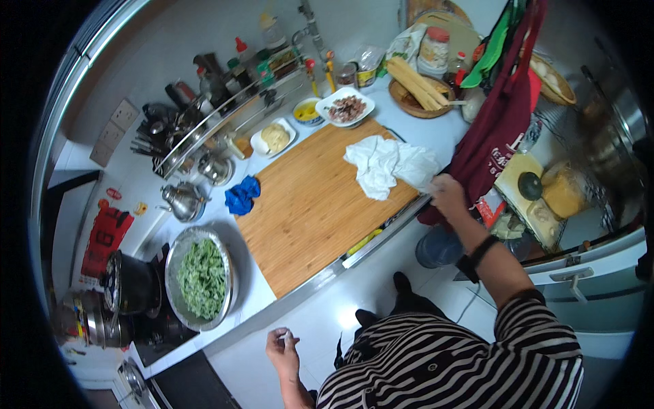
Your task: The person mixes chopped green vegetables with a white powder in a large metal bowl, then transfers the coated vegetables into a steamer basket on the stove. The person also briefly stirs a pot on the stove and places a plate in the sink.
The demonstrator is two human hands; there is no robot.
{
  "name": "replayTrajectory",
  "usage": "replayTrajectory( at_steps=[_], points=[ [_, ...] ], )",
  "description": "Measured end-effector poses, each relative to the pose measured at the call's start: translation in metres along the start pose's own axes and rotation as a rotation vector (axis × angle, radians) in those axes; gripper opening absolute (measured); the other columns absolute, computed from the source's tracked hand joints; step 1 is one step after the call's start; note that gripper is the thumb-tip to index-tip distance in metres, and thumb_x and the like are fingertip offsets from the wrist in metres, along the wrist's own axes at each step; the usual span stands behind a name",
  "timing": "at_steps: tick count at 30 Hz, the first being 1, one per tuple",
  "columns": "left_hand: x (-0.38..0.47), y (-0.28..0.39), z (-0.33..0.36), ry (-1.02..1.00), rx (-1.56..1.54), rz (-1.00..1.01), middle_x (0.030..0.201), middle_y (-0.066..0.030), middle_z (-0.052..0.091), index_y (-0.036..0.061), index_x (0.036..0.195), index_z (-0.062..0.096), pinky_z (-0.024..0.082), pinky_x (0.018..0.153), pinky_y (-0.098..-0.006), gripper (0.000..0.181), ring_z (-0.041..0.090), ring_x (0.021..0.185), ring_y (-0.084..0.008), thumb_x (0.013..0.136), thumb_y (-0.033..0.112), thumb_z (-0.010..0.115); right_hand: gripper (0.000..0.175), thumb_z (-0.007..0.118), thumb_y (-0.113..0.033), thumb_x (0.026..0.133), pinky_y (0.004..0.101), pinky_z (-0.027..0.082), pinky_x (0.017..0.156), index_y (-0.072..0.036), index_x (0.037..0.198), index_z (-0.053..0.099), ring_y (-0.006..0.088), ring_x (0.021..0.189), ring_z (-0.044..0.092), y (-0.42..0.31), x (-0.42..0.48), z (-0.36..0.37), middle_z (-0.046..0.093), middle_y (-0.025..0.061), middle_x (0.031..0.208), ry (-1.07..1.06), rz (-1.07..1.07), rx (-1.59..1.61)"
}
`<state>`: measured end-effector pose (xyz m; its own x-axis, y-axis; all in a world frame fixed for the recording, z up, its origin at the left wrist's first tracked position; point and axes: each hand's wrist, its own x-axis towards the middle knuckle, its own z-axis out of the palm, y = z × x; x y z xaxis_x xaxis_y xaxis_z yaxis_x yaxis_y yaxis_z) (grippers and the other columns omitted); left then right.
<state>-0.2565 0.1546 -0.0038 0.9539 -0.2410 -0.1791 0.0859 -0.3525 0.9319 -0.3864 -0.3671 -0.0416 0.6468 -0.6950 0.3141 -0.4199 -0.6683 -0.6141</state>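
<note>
My right hand point(448, 197) is at the right end of a white cloth point(380, 163), beside a hanging maroon apron point(493, 122); blur hides whether its fingers grip the cloth. The cloth lies crumpled over the right part of a wooden cutting board point(306, 204). My left hand point(283, 347) is low, in front of the counter edge, fingers curled loosely, with no object plainly in it. At the board's left edge lies a crumpled blue cloth or bag point(242, 195). A metal bowl of chopped greens point(202, 278) stands left of the board.
Behind the board stand a dish of pale paste point(275, 137), a small bowl of yellow contents point(307, 111) and a dish of chopped meat point(347, 106). A basket point(419, 105) holds dried sticks. A metal teapot point(184, 201) and a black pot point(134, 281) stand left.
</note>
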Motion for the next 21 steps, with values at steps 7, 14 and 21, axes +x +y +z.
replayTrajectory(
  at_steps=[7,14,21],
  points=[
    [-0.017,-0.010,0.002,0.073,0.090,0.039,0.082,-0.0065,0.056,-0.0011,0.089,0.052,0.054,0.059,-0.0286,0.008,0.058,0.066,-0.0134,0.089,0.004,0.059,0.082,0.072,-0.036,0.076,0.0435,0.050,0.083,-0.004,0.139,0.032,0.0365,0.111,0.057,-0.072,0.092,0.062,0.041,0.0234,0.138,-0.346,0.294,-0.386],
    [-0.026,0.006,0.022,-0.013,0.232,-0.163,0.097,-0.0124,0.061,-0.0036,0.108,0.054,0.051,0.076,-0.0319,0.025,0.064,0.081,-0.0217,0.093,0.015,0.060,0.048,0.057,-0.012,0.082,0.0423,0.052,0.078,-0.004,0.129,0.049,0.0340,0.094,0.066,-0.035,0.124,0.090,0.065,0.0230,0.106,-0.481,0.256,-0.327],
    [0.022,0.001,0.056,-0.184,0.172,0.034,0.101,-0.0135,0.061,-0.0045,0.112,0.052,0.052,0.075,-0.0318,0.027,0.064,0.084,-0.0199,0.092,0.011,0.061,0.029,0.056,-0.010,0.081,0.0441,0.052,0.076,-0.004,0.107,0.066,0.0349,0.092,0.066,-0.034,0.110,0.035,0.067,0.0202,0.098,-0.211,0.287,-0.010]
  ],
)
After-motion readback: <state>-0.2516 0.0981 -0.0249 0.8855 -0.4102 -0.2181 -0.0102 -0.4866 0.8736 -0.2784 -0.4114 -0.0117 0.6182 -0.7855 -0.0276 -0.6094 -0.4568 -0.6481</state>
